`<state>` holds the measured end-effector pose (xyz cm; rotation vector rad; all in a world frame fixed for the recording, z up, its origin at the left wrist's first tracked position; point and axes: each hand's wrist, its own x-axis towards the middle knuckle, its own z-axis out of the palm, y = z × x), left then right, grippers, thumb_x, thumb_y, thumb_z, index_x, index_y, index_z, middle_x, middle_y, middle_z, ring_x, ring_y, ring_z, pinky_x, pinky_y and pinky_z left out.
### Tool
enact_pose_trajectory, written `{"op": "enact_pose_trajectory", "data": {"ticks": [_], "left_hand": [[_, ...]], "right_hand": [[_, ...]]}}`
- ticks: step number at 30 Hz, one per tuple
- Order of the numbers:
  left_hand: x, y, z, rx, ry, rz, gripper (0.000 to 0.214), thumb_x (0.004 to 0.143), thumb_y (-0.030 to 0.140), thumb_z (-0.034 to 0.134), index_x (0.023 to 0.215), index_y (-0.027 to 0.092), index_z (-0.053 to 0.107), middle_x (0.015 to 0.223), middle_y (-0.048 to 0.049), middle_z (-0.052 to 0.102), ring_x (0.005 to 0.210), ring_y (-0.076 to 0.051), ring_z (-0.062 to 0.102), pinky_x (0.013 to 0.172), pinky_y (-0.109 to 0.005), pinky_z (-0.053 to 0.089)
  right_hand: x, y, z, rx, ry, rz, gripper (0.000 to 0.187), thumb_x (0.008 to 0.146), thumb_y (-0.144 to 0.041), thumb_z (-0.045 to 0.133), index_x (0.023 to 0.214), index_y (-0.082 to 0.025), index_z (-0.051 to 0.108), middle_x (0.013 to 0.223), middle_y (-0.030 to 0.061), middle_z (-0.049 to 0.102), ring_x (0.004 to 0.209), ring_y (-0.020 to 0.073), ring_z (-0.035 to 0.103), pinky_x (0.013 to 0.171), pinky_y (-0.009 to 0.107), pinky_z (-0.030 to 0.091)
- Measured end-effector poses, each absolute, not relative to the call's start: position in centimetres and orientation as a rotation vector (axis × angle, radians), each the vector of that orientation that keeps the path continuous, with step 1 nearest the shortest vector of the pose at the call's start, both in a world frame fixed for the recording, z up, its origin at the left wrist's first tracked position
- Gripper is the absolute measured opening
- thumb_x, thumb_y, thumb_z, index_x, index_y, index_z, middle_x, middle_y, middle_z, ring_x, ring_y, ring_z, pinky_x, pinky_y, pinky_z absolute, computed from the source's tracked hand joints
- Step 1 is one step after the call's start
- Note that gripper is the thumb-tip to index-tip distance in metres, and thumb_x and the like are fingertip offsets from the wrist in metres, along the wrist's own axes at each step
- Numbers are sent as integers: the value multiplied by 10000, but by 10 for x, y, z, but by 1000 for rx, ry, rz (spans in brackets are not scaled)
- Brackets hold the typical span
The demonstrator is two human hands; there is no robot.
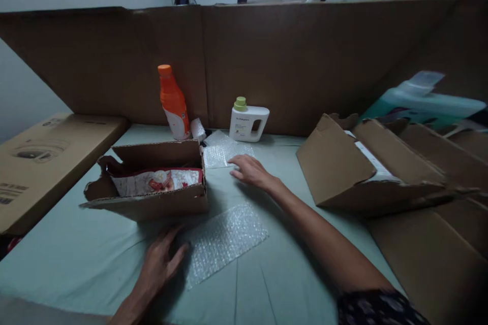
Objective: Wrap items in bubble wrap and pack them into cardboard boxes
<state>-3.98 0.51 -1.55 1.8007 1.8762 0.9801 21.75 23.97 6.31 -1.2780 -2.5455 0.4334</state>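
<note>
My left hand [162, 263] lies flat and open on the pale green table cover, its fingers at the left edge of a sheet of bubble wrap [224, 241]. My right hand [249, 170] reaches forward, fingers stretched out, touching the near edge of a second bubble wrap sheet [223, 151]. Between the hands stands a small open cardboard box [152, 198] holding a red and white printed packet [156, 181]. Behind it stand an orange bottle [173, 103] and a white jug with a green cap [247, 121].
A cardboard wall [290, 56] closes off the back. A flat printed carton [41, 162] lies at the left. At the right sit an open cardboard box [362, 170], more flattened cardboard [430, 259] and a teal package [419, 101].
</note>
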Motion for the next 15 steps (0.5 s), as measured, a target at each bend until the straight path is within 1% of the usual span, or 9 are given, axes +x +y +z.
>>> {"op": "enact_pose_trajectory", "data": {"ticks": [1,3,4,5,6,8,11,13,15], "left_hand": [[-41,2,-19,1812,1890,1008,386,850,468,612,1082,205,771,1062,-117,791,948,-279,761,824,-394,636],[-42,-2,-22,1835,1916,1074,319,880,439,602,1014,217,788,1035,-106,794,935,-263,765,800,-361,645],[-41,-3,-22,1847,1920,1114,292,889,419,602,991,222,792,1022,-101,795,927,-256,768,790,-346,648],[-40,-4,-22,1863,1914,1155,270,891,401,605,975,227,794,1005,-96,796,908,-249,770,776,-333,650],[-40,-4,-21,1877,1897,1185,252,891,385,612,969,230,794,993,-92,797,894,-243,772,770,-322,651],[-39,-3,-19,1888,1854,1221,221,893,352,620,971,236,790,975,-79,799,871,-228,773,767,-300,649],[-39,-1,-17,1864,1812,1235,195,897,310,619,973,243,787,974,-66,799,873,-214,772,769,-276,644],[-38,1,-16,1837,1822,1242,194,897,302,619,971,240,786,974,-66,799,874,-214,772,762,-271,642],[-35,1,-16,1811,1831,1251,195,897,302,619,973,237,786,973,-65,800,876,-214,771,762,-269,640]], "right_hand": [[204,250,56,-1254,-2542,427,306,805,-149,732,1108,-185,710,1266,126,697,1177,286,604,1020,404,423],[184,268,44,-1229,-2513,419,198,787,-134,731,978,-186,732,1169,119,729,1118,283,620,1000,393,420],[178,276,39,-1229,-2485,415,119,801,-130,708,903,-185,733,1095,114,745,1068,275,634,979,384,425],[175,283,35,-1237,-2445,411,82,826,-132,673,851,-186,730,1029,107,753,1018,263,647,953,373,435],[177,288,33,-1251,-2394,406,108,855,-139,635,834,-187,730,983,97,756,974,251,658,922,358,447],[187,296,36,-1291,-2265,385,185,915,-173,555,904,-190,739,961,75,758,918,230,672,857,328,471],[208,303,56,-1342,-2053,311,339,1004,-260,401,1090,-176,718,1047,71,744,938,221,675,817,315,491],[210,311,73,-1287,-1914,196,381,1023,-310,367,1133,-171,704,1102,80,730,997,232,663,870,338,492],[198,323,85,-1192,-1844,63,356,1018,-329,402,1116,-184,711,1119,85,727,1052,249,645,944,377,476]]}}
